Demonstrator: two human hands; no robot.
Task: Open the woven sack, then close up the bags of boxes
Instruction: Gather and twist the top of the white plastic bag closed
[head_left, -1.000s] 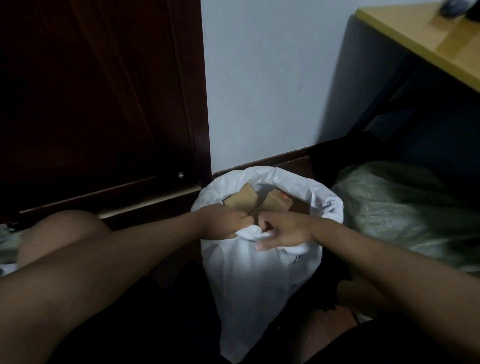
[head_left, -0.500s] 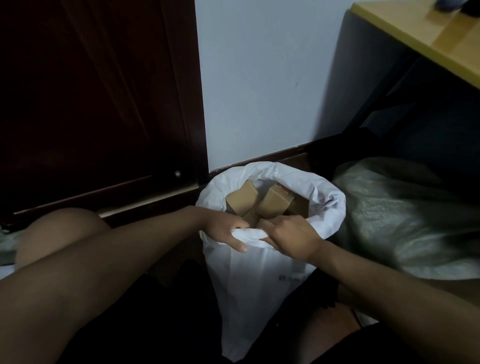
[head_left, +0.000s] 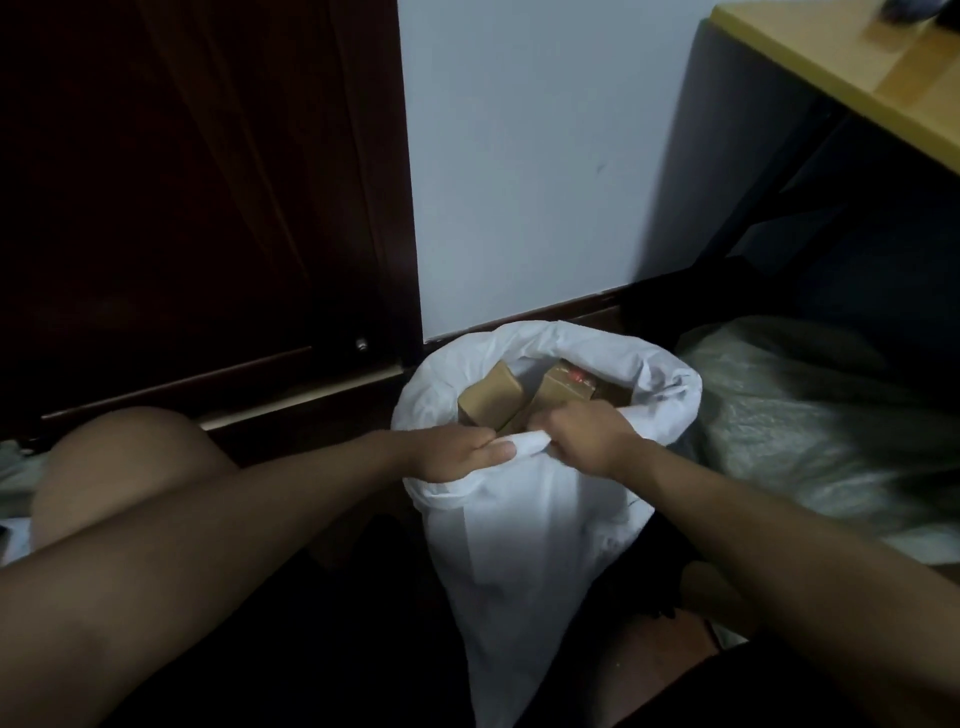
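Note:
A white plastic bag (head_left: 524, 540) stands upright on the floor between my legs, its mouth open. Brown cardboard boxes (head_left: 493, 397) show inside, one with a red mark. My left hand (head_left: 457, 452) pinches the near rim of the bag from the left. My right hand (head_left: 587, 436) grips the same near rim from the right, knuckles up. The two hands sit close together on the rim. A grey-green woven sack (head_left: 810, 431) lies bulging on the floor to the right of the bag.
A dark wooden door (head_left: 197, 197) fills the left, a white wall (head_left: 530, 166) is behind the bag. A yellow-topped desk (head_left: 852, 67) with dark legs stands at the upper right. My bare knee (head_left: 130, 467) rises at the left.
Both hands have shifted their hold along the bag's near rim. The left fingers now clamp the edge and the right hand has turned knuckles up on it.

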